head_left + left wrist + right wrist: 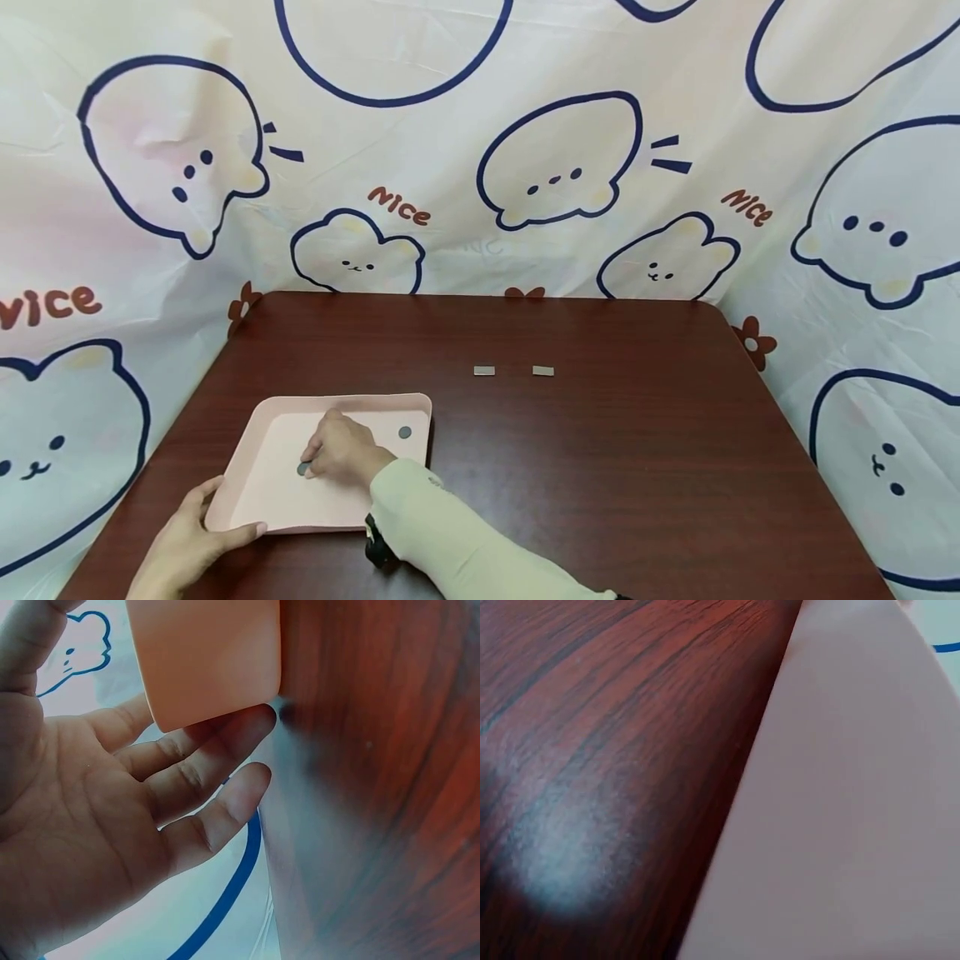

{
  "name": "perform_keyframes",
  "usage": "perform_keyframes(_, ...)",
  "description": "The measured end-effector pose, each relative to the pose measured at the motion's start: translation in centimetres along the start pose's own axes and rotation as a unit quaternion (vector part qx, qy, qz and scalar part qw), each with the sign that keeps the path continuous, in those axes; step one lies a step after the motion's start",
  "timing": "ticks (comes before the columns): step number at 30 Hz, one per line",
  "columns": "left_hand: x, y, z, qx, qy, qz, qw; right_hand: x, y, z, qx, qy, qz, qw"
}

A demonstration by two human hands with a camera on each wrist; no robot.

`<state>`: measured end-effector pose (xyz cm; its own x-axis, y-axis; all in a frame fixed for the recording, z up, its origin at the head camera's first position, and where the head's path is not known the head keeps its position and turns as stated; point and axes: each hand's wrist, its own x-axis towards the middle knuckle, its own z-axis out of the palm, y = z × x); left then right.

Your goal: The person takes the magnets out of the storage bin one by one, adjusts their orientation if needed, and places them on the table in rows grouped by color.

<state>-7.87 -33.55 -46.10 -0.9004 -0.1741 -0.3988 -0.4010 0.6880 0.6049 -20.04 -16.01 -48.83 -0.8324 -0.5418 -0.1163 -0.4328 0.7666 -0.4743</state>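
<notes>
A shallow pale pink tray [255, 475] lies on the left part of the brown table. My left hand [183, 542] grips its near left corner, thumb along the front wall and fingers along the left side. In the left wrist view, the fingers of the left hand [112, 795] curl beneath the tray's corner [210, 667]. Over the tray's middle, my right hand [341, 446] pinches a small grey-blue disc [303, 468] at its fingertips. Another grey disc [405, 432] lies flat near the tray's right side. The right wrist view shows the tray's outer wall [832, 795] but not the fingers.
Two small pale rectangular pieces [484, 371] [543, 371] lie side by side farther back on the table [637, 450]. A cartoon-printed cloth [450, 150] hangs behind the table and along its sides. A dark wrist device [378, 546] sits at the right sleeve.
</notes>
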Motion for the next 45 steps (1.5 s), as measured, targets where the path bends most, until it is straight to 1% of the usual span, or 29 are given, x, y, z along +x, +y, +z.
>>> perform_keyframes(1,0.0,0.0,0.0,-0.001,-0.002,-0.003,1.0000,0.0,0.1,0.0,-0.001,-0.003,-0.006,1.0000)
perform_keyframes(3,0.1,-0.1,0.1,-0.001,-0.005,-0.002,1.0000,0.1,0.3,-0.3,0.015,-0.013,-0.020,0.9996)
perform_keyframes(5,0.1,-0.1,0.1,-0.001,-0.006,-0.001,1.0000,0.2,0.7,-0.7,0.046,-0.031,-0.038,0.9977)
perform_keyframes(8,0.2,-0.1,0.2,0.002,-0.005,0.002,1.0000,0.3,1.4,-1.4,0.089,-0.061,-0.063,0.9922)
perform_keyframes(10,0.1,0.0,0.1,0.006,-0.004,-0.003,1.0000,0.4,1.9,-1.9,0.092,-0.073,-0.082,0.9897)
perform_keyframes(11,0.1,0.1,0.0,0.007,-0.005,-0.005,1.0000,0.4,2.1,-2.1,0.083,-0.074,-0.092,0.9896)
perform_keyframes(13,0.1,0.1,0.0,0.009,-0.006,-0.009,0.9999,0.5,2.3,-2.7,0.060,-0.070,-0.108,0.9899)
perform_keyframes(16,0.1,0.2,-0.1,0.004,-0.009,-0.015,0.9998,0.3,2.4,-3.6,0.024,-0.052,-0.132,0.9897)
perform_keyframes(22,0.1,0.1,-0.2,0.003,-0.009,-0.017,0.9998,-0.4,2.1,-5.6,-0.020,-0.026,-0.163,0.9861)
perform_keyframes(25,0.1,0.0,-0.2,0.006,-0.007,-0.016,0.9998,-0.6,2.3,-6.0,-0.023,-0.021,-0.169,0.9852)
perform_keyframes(30,0.0,-0.2,0.0,0.006,-0.002,-0.009,0.9999,-1.0,2.9,-6.0,-0.016,-0.018,-0.161,0.9867)
perform_keyframes(33,-0.1,-0.3,0.1,0.004,-0.002,-0.008,1.0000,-1.5,3.5,-6.1,-0.034,-0.007,-0.177,0.9835)
perform_keyframes(37,-0.1,-0.2,0.2,0.004,-0.007,-0.003,1.0000,-2.7,4.7,-6.6,-0.047,0.012,-0.194,0.9799)
perform_keyframes(42,-0.2,0.1,0.2,0.005,-0.004,-0.004,1.0000,-4.1,6.1,-7.4,-0.030,0.035,-0.201,0.9785)
perform_keyframes(45,-0.2,0.0,0.0,0.013,0.002,0.005,0.9999,-4.8,6.8,-8.0,-0.014,0.046,-0.196,0.9795)
